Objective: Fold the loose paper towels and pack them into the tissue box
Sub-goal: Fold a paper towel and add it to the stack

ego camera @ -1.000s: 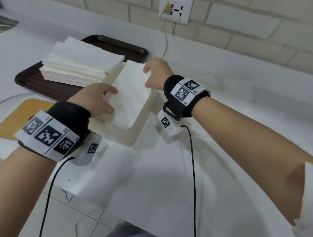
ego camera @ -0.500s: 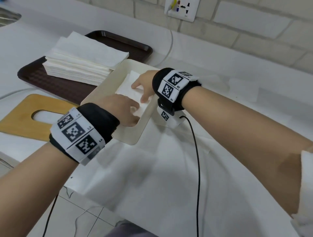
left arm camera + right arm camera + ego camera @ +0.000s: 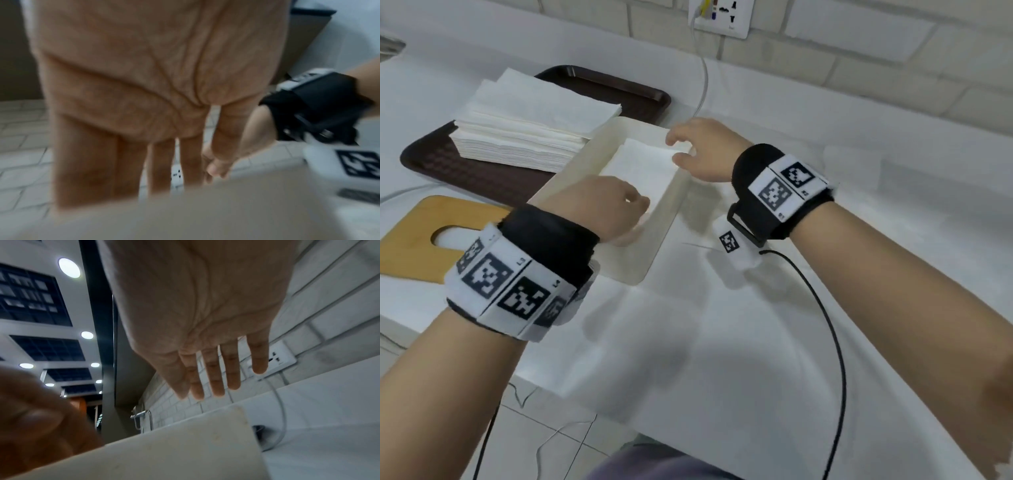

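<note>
With my left hand (image 3: 602,209) and right hand (image 3: 700,149) hovering loose-fingered and gripping nothing, I'd press the folded towel (image 3: 643,169) flat into the tissue box (image 3: 671,219), corners first.

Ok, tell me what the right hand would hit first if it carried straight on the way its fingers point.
Most likely the white brick wall near the white wall socket: the right hand points its straight fingers past the cream tissue box's rim. Depth is unclear, so the white counter might come first.
</note>
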`<state>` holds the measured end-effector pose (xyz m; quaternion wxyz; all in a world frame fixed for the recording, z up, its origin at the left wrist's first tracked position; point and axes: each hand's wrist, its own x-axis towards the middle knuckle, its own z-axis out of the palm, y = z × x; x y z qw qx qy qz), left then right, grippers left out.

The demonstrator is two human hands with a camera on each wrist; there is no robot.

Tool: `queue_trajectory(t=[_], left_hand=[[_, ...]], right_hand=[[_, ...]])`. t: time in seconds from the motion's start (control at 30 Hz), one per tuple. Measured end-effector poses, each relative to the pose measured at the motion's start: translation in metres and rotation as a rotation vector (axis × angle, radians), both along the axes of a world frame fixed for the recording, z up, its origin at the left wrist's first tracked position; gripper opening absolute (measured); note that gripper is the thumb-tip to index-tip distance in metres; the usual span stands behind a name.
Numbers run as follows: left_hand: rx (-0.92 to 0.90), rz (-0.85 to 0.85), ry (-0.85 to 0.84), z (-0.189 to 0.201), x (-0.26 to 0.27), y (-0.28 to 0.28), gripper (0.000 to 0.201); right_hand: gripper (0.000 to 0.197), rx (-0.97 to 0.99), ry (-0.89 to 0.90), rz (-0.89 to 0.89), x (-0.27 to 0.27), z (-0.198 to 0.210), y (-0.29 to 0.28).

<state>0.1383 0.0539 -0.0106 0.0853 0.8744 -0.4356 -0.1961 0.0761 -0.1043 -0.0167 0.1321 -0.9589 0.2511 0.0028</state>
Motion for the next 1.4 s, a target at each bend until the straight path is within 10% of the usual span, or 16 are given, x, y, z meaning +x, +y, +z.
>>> queue_trajectory(t=[0.2,0.47,0.77,1.03,1.4], left_hand=[[-0.711,-0.024,-0.101,-0.003,-0.049,0.004,0.028],[-0.312,-0.203,0.033,-0.052,-0.079,-0.037,0.027],[0.031,-0.299,0.048,-0.059,-0.076,-0.069,0.056],[-0.357,-0.263,0.054,-0.049,-0.070,-0.083,0.023],[-0.548,-0.184,0.482,-0.040,-0.060,-0.099,0.018]], right_hand=[[0.023,0.045,-0.053,-0.221,-0.096,-0.015,-0.013],[0.047,0.021,0.325,-0.199,-0.138,-0.065,-0.003],[0.030,-0.166,0.401,-0.133,-0.126,-0.070,0.009],[0.009,0.251,-0.126,-0.292,-0.155,-0.024,-0.015],[0.099,0.062,-0.170,-0.293,-0.178,-0.025,-0.003]])
